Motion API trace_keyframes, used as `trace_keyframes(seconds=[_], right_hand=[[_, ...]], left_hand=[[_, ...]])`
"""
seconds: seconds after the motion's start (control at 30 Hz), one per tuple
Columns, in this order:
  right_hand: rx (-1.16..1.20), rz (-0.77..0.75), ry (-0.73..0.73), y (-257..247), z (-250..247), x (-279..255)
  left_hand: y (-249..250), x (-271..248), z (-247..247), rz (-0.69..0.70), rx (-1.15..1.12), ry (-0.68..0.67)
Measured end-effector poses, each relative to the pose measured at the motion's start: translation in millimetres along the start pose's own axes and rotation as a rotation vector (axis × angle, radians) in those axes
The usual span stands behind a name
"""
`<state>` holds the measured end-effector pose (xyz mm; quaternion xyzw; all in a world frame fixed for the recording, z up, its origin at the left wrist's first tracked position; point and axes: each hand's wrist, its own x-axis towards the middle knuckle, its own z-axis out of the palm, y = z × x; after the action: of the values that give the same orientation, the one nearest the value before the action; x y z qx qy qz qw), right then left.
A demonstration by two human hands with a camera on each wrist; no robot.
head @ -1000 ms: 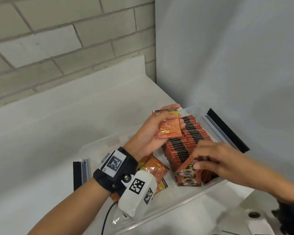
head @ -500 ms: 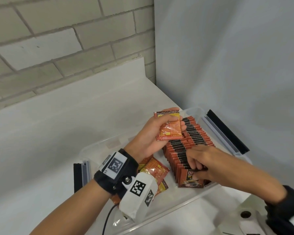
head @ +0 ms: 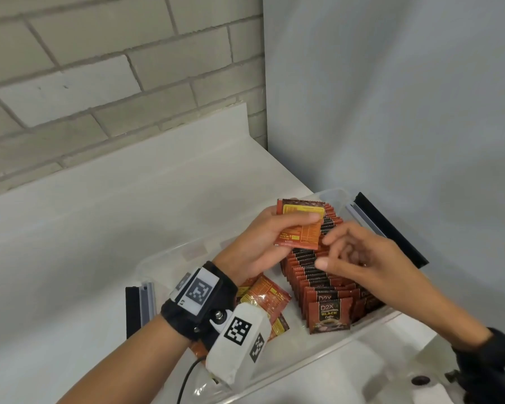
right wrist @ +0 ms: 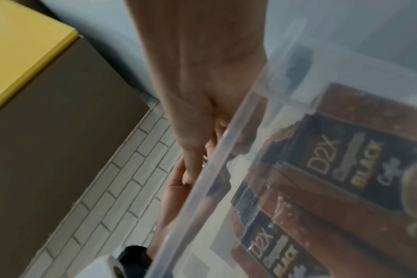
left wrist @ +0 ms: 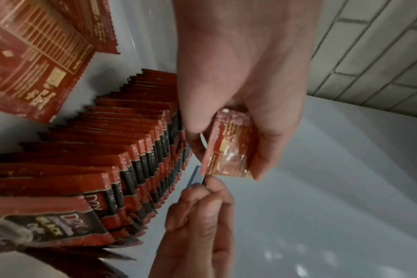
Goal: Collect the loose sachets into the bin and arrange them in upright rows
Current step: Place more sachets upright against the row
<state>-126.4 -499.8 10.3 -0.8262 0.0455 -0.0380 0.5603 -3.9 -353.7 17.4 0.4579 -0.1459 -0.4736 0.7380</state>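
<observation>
A clear plastic bin (head: 169,253) stands on the white counter. Inside it, a long row of upright red-and-black sachets (head: 315,272) runs from far to near, with a "D2X Black" sachet (head: 328,314) at the front. Several loose sachets (head: 264,298) lie flat in the bin's left half. My left hand (head: 302,214) grips a small stack of sachets (head: 302,237) above the row's far end; the left wrist view shows this stack (left wrist: 231,144) pinched between thumb and fingers. My right hand (head: 324,251) hovers just right of the stack, fingers loosely curled and holding nothing.
Black-and-grey latch handles sit on the bin's right end (head: 391,228) and left end (head: 137,307). A brick wall stands behind the counter and a grey wall to the right. A yellow-topped box (right wrist: 24,47) shows in the right wrist view.
My right hand has let go of the front sachet at the row's near end and risen toward the stack in my left hand. The left hand has barely moved.
</observation>
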Motion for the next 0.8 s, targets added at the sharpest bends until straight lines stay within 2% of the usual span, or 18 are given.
trace_keyframes(seconds=[0.1, 0.3, 0.43, 0.6, 0.8], right_hand=[[0.134, -0.044, 0.062, 1.8, 3.1, 2.0], [0.150, -0.138, 0.141, 0.0, 4.1, -0.5], [0.287, -0.190, 0.283, 0.8, 2.3, -2.3], [0.152, -0.321, 0.392, 4.5, 1.7, -5.4], [-0.011, -0.320, 0.400, 8.0, 3.8, -8.4]], left_hand=[[-3.3, 0.3, 0.2, -0.013, 0.042, -0.062], [-5.2, -0.8, 3.1, 0.015, 0.134, -0.164], [-5.9, -0.7, 1.2, -0.037, 0.093, -0.216], [-4.1, -0.6, 2.2, -0.190, 0.071, -0.167], [-3.4, 0.4, -0.9, -0.216, 0.149, -0.084]])
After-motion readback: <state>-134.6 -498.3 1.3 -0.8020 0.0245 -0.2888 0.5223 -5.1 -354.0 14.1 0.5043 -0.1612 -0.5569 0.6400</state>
